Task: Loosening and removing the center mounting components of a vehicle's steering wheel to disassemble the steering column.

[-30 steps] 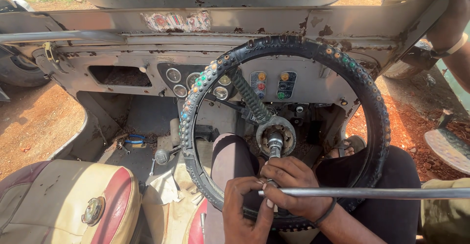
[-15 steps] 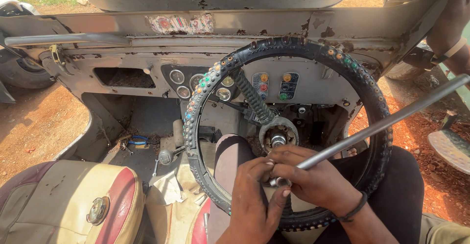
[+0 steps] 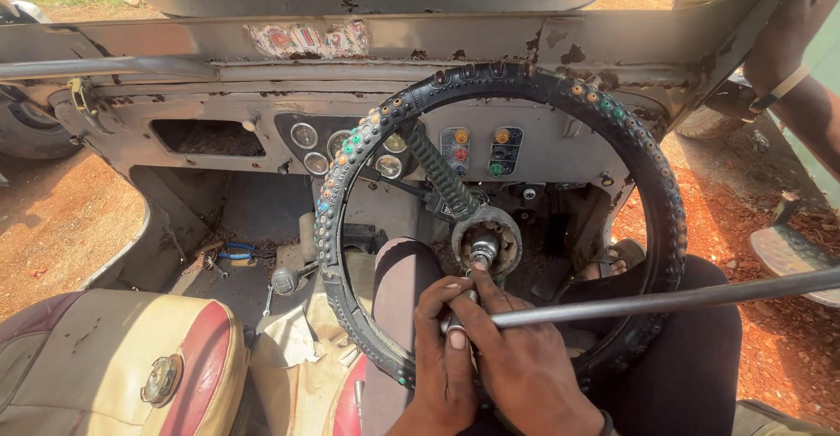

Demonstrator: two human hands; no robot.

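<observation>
A long metal bar (image 3: 665,298) runs from the right edge to the steering wheel hub (image 3: 484,242), its inner end just below the hub nut. Both grips close around that end: the left hand (image 3: 437,357) pinching from below, the right hand (image 3: 525,366) clamped over it. The studded steering wheel (image 3: 647,165) rings them, dashboard gauges (image 3: 304,135) behind.

Both hands low at centre, pressed side by side: left hand (image 3: 442,362) with fingers curled inward, right hand (image 3: 525,366) with fingers closed, index stretched forward. Forearms running toward the bottom edge.
</observation>
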